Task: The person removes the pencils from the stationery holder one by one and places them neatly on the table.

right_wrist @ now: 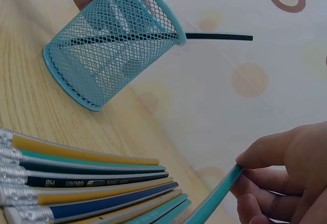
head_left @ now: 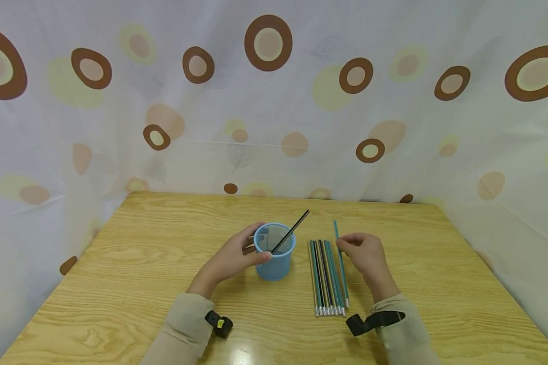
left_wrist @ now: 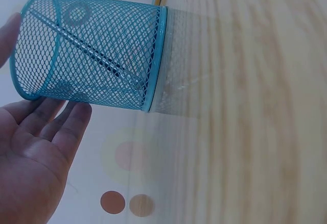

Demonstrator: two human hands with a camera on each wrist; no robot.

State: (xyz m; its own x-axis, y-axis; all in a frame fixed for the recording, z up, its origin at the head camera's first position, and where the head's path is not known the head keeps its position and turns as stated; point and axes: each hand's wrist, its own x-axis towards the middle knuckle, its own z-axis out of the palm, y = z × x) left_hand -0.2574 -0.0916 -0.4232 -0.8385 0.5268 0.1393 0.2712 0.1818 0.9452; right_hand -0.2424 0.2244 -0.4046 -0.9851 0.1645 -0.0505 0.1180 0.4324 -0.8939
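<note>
A light blue mesh pencil cup (head_left: 275, 268) stands on the wooden table. My left hand (head_left: 235, 258) holds it from the left, thumb at the rim and fingers round the far side. Inside leans a dark pencil (head_left: 298, 223), its upper end sticking out to the right; the mesh in the left wrist view (left_wrist: 102, 50) shows its lower part. My right hand (head_left: 366, 256) pinches a teal pencil (head_left: 342, 274) between thumb and fingertips, its silver ferrule end pointing toward me. Just left of that pencil lies a row of pencils (head_left: 321, 279) in yellow, teal, black and blue.
The wooden table (head_left: 118, 284) runs back to a pale curtain (head_left: 274, 116) patterned with brown rings and spots. A black wrist camera strap (head_left: 383, 319) sits on the right sleeve, another camera (head_left: 220, 324) on the left.
</note>
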